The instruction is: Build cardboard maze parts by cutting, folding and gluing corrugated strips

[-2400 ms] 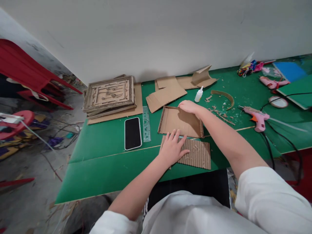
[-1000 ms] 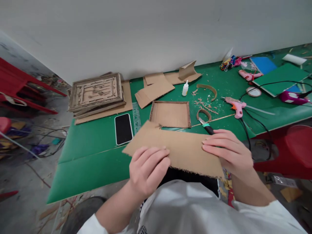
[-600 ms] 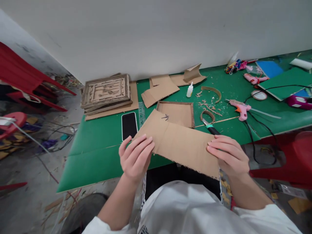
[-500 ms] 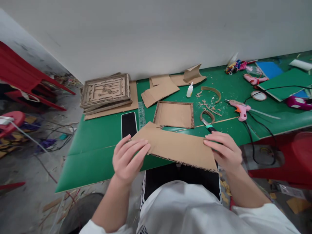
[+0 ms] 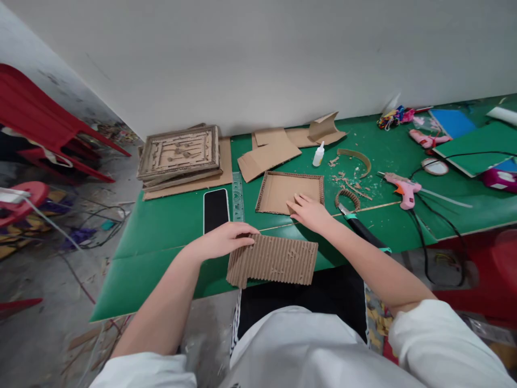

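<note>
My left hand [image 5: 226, 240] grips a corrugated cardboard piece [image 5: 278, 260] by its upper left corner, fingers on top. The ridged side faces up, with a few torn paper scraps on it, and its near edge reaches past the table edge. My right hand [image 5: 311, 211] is open over the front right part of a shallow cardboard tray [image 5: 274, 196] with raised corrugated walls; its fingers appear to rest on the tray floor. Right of that hand lie a utility knife [image 5: 361, 229] with a black and teal handle and a corrugated cardboard ring [image 5: 348, 199].
Left of the tray are a clear ruler [image 5: 237, 199] and a phone [image 5: 216, 210]. Behind stand stacked cardboard relief panels [image 5: 180, 153], cardboard offcuts [image 5: 270, 156] and a glue bottle [image 5: 319, 154]. A pink glue gun [image 5: 404, 188] with a black cord lies right.
The cardboard piece has been turned from its smooth side to its ridged side and lowered nearer the table. My right hand has let go of it and moved onto the tray.
</note>
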Available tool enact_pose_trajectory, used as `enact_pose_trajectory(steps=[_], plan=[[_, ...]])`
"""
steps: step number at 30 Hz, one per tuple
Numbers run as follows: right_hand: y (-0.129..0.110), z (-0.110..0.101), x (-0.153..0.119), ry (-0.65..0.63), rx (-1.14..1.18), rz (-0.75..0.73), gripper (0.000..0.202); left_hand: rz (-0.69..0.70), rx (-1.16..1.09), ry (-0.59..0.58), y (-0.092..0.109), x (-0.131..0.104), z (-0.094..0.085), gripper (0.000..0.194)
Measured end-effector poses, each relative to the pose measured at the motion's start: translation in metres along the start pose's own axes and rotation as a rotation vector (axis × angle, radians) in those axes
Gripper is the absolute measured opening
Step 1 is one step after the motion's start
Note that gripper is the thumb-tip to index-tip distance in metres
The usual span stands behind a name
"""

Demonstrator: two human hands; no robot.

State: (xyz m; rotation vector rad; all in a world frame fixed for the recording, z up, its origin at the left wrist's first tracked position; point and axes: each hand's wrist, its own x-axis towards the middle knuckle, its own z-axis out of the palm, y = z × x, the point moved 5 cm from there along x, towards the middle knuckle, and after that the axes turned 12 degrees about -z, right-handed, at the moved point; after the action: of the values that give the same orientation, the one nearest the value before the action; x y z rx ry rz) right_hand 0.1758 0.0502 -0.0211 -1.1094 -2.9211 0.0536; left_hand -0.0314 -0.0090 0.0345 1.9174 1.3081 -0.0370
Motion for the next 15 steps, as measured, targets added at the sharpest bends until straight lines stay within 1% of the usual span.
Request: enact_pose_trajectory(steps=[4,8,11,15], plan=[[0.001,-0.001,-0.002,-0.022,-0.012,0.064,0.046,-0.004,0.069,-0.044,0.0,0.03,0.004,0.032],[-0.001,-0.001,-0.005,-0.055,-0.025,0.143,0.05,0.034,0.153,-0.014,0.001,0.054,0.01,0.033],[-0.002,-0.001,-0.005,-0.076,-0.032,0.186,0.052,0.061,0.22,0.016,0.003,0.065,0.015,0.033],[-0.002,0.001,-0.007,-0.093,-0.04,0.24,0.052,0.063,0.265,0.032,0.0,0.072,0.021,0.033]])
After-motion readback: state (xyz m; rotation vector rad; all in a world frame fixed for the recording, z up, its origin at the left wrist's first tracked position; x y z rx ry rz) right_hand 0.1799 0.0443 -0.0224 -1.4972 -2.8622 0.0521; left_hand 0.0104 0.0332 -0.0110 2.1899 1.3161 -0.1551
